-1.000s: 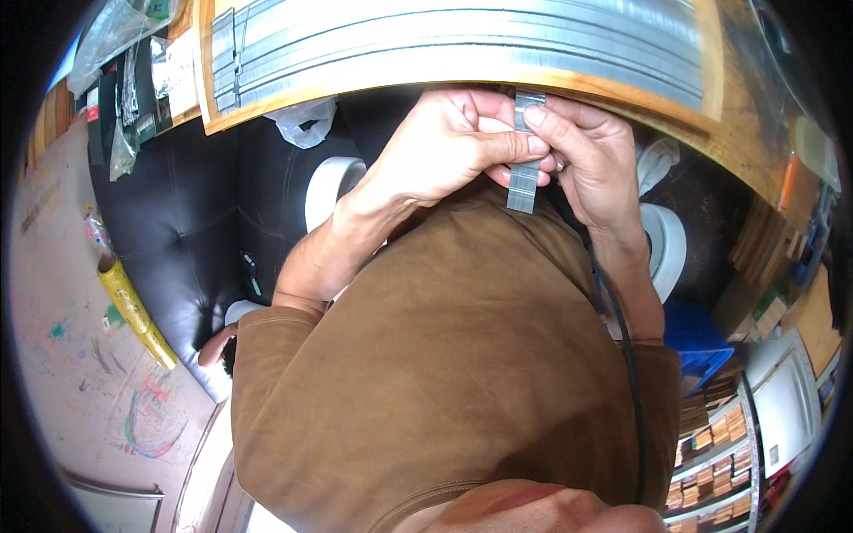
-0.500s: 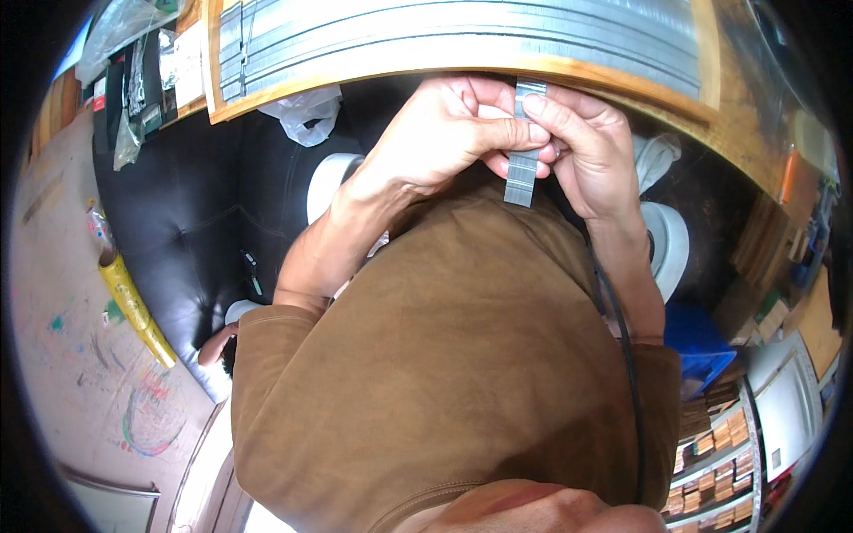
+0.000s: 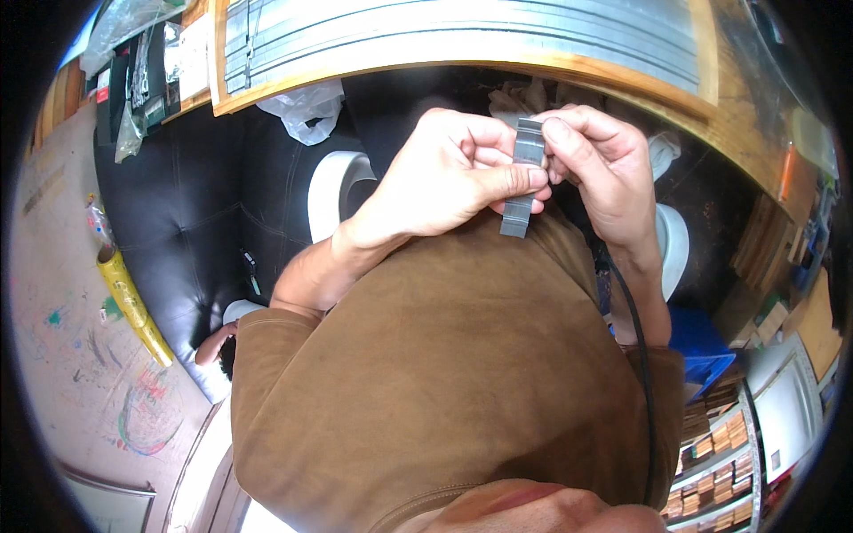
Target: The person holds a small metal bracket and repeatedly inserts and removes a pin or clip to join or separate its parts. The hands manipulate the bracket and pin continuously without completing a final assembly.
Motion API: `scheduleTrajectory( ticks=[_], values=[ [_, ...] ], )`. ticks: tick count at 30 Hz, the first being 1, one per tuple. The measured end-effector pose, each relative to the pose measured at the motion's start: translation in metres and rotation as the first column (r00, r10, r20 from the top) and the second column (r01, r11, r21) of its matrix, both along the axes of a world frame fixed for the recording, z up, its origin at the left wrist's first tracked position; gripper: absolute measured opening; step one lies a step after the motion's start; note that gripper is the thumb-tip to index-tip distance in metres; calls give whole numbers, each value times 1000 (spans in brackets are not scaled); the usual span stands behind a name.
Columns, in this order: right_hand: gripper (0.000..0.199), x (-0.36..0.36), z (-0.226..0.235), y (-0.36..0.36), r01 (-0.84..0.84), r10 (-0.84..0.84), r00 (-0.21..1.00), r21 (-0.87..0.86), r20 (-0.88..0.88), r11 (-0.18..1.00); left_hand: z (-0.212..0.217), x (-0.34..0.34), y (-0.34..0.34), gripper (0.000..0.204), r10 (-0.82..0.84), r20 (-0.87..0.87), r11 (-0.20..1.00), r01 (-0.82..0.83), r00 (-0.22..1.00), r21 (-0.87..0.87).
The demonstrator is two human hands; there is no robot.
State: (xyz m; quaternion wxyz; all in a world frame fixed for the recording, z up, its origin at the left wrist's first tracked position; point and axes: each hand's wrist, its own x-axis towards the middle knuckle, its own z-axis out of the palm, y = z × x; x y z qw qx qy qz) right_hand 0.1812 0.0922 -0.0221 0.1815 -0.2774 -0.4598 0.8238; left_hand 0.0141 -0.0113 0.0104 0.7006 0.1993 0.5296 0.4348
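A short grey strip [image 3: 529,142] with fine crosswise lines is held up in front of my chest; I cannot make out its exact kind. My left hand [image 3: 440,173] grips it around the middle, thumb across its front and fingers behind. The thumb and fingers of my right hand [image 3: 604,169] pinch the strip's upper end. Its lower end sticks out free below my left thumb. Just beyond both hands stands a wooden-edged tray [image 3: 373,80] with long rows of similar grey strips [image 3: 462,40].
On the left are a black tufted seat [image 3: 178,222], a white plastic bag [image 3: 306,111] and a yellow roll [image 3: 133,306]. A dark cord [image 3: 635,329] hangs by my right arm. A blue bin [image 3: 697,346] and shelves of wooden blocks [image 3: 720,462] stand at the right.
Both hands have come away from the tray's edge, toward my body, with the strip. My right fingers have shifted toward its upper end, and the strip's face looks darker.
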Motion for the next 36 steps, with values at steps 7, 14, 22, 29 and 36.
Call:
scheduleTrajectory(
  ticks=[7,14,22,29,36],
  values=[
    [16,-3,-7,-6,25,-25,999,-16,-47,1000,-3,6,0,16,67,-8,998,-66,998,17],
    [23,-2,-9,-5,19,-23,998,-70,-56,997,1,0,3,16,60,15,997,-60,998,-48],
    [26,-5,-1,-7,71,-72,997,72,4,995,-2,-1,1,16,74,40,995,-71,996,-64],
    [25,-4,-5,-6,53,-54,999,85,7,995,-4,-1,1,17,67,35,995,-65,997,-70],
    [25,-4,-9,-5,12,-11,1000,50,-12,999,-5,1,1,16,53,46,998,-51,998,-44]
  ],
)
